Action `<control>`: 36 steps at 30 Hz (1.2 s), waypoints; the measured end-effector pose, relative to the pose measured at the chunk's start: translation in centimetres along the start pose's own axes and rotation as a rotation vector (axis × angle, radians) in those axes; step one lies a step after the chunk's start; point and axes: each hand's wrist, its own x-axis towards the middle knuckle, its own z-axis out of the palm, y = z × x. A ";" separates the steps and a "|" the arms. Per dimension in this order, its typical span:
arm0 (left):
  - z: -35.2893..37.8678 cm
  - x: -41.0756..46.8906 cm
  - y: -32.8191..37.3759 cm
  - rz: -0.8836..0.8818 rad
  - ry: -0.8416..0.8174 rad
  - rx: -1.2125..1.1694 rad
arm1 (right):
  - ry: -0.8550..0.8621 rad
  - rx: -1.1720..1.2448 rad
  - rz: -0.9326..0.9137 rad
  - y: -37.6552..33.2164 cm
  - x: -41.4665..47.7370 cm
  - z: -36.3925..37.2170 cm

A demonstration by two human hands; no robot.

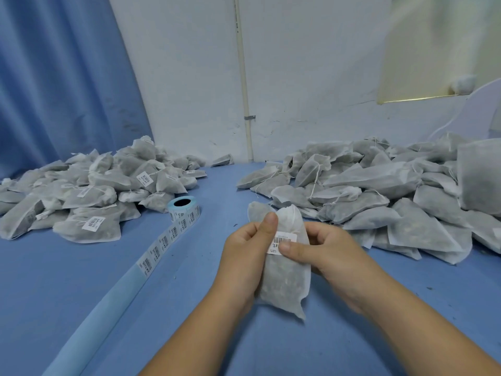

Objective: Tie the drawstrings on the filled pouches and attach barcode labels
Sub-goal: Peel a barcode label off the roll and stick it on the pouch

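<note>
I hold one filled white pouch (284, 283) upright over the blue table (189, 308), its gathered neck pointing away from me. My left hand (244, 253) grips its left side, thumb up near the neck. My right hand (325, 251) grips the right side, and its thumb presses a barcode label (280, 241) onto the pouch's front. A roll of barcode labels (184, 208) stands to the left, its strip (160, 245) trailing toward me.
A heap of labelled pouches (89, 196) lies at the left. A larger heap of pouches without visible labels (379, 196) covers the right side. A blue curtain (54, 77) and a white wall (298, 77) close off the back.
</note>
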 end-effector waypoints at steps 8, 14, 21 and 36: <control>-0.1 -0.3 0.0 0.003 -0.198 0.009 | 0.241 0.092 0.023 -0.4 0.1 0.2; -0.3 -0.3 0.4 -0.061 -0.035 -0.103 | 0.155 0.011 0.058 -0.8 -0.1 0.8; -2.2 -1.3 2.4 -0.076 0.245 -0.143 | -0.039 -0.154 0.022 0.1 -0.9 4.1; -15.7 -4.4 7.7 -0.175 0.139 0.145 | -0.062 0.078 0.124 -1.0 6.6 15.0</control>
